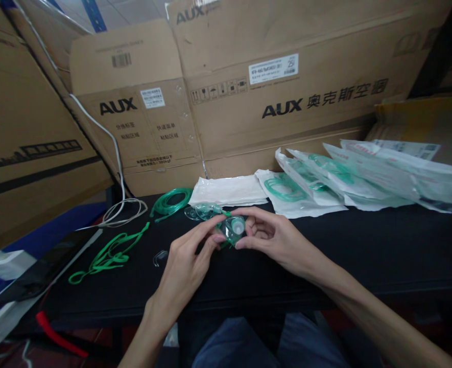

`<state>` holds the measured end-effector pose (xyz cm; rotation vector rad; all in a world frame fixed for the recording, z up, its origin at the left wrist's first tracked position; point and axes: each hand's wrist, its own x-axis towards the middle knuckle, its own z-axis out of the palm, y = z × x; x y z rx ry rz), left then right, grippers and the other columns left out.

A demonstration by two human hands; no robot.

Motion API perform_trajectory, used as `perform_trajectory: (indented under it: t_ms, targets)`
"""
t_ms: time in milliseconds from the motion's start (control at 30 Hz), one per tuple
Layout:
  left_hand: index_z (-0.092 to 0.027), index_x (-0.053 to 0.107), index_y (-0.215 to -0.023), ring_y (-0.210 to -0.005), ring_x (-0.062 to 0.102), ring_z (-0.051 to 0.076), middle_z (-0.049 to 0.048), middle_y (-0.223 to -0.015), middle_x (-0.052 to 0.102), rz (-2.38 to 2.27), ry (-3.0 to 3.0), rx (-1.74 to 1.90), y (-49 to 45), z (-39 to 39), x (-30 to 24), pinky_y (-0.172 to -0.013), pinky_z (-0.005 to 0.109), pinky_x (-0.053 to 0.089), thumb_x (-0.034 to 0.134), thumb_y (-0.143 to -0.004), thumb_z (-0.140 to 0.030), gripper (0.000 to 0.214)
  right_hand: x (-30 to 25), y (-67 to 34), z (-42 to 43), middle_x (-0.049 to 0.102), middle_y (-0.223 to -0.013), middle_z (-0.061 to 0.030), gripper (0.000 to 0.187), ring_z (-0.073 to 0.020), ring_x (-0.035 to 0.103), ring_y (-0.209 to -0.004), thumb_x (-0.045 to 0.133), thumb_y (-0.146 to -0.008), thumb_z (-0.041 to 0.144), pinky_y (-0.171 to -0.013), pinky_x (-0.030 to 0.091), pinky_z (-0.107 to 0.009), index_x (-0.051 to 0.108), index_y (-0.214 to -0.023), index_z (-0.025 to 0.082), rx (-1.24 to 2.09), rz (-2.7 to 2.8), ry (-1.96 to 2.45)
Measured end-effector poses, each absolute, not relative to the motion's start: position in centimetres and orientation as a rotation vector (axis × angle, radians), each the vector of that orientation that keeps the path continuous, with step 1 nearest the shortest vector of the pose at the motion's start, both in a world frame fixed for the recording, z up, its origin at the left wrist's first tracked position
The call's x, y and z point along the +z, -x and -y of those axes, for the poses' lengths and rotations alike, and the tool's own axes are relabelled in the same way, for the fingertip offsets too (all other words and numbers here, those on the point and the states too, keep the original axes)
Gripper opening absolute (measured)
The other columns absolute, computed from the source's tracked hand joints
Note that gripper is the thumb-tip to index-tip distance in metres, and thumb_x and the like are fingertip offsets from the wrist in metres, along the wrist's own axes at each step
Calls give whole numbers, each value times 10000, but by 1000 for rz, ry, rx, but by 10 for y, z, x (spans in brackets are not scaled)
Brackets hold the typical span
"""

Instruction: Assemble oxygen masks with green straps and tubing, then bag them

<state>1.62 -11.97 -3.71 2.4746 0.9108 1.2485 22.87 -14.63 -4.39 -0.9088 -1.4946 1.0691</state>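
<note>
Transparent green cup-shaped plastic piece [230,232], between your two hands.
Your left hand [190,251] and right hand [277,234] grasp its opposite sides; press lightly, so the wall keeps its shape.

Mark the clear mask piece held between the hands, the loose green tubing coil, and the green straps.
Clear mask piece [230,231], head view: its transparent shell.
Green tubing coil [163,201], head view: its left-hand strands.
Green straps [113,254], head view: mid-bundle.
</note>
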Motion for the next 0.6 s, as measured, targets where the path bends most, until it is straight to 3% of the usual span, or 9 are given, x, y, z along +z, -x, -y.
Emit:
perform_trajectory:
  t_ms: [167, 267, 367, 467, 600]
  targets:
    - [-209, 659, -1247, -630, 661, 116, -21, -769, 715, -936, -2452, 1210, -18, 121, -36, -639, 183, 525, 583, -982, -284, 285, -40, -230, 149, 566, -979, -13, 409, -158, 547, -886, 836, -749, 336, -728, 466, -273, 707, -1118, 216, 969, 1533, 960]
    - [-190, 695, -1086, -612, 626, 115, -27, -733, 678, -970, -2480, 1203, -20, 121, -37, -601, 188, 494, 614, -961, -298, 183, -36, -228, 151, 605, -1136, -54, 357, -186, 584, -1015, 809, -783, 371, -796, 505, -286, 693, -1073, 198, 1009, 1500, 909]
    - [-181, 680, -912, -590, 582, 113, -34, -688, 626, -1003, -2504, 1175, -23, 121, -38, -580, 200, 467, 615, -956, -309, 150, -33, -227, 153, 669, -1134, -44, 332, -187, 631, -1078, 790, -815, 369, -907, 515, -301, 662, -1076, 211, 1160, 1440, 799]
    - [-184, 658, -882, -575, 558, 105, -43, -669, 603, -998, -2499, 1165, -24, 121, -39, -571, 197, 455, 613, -956, -305, 150, -30, -225, 156, 716, -1078, -28, 301, -180, 670, -1080, 759, -854, 390, -990, 501, -323, 640, -1071, 221, 1268, 1418, 749]
    - [-189, 653, -879, -572, 551, 97, -47, -681, 607, -1000, -2510, 1163, -23, 121, -39, -574, 193, 448, 623, -956, -307, 144, -29, -225, 157, 707, -1180, -58, 426, -204, 665, -1120, 737, -862, 443, -1000, 512, -358, 629, -1214, 229, 1325, 1400, 770]
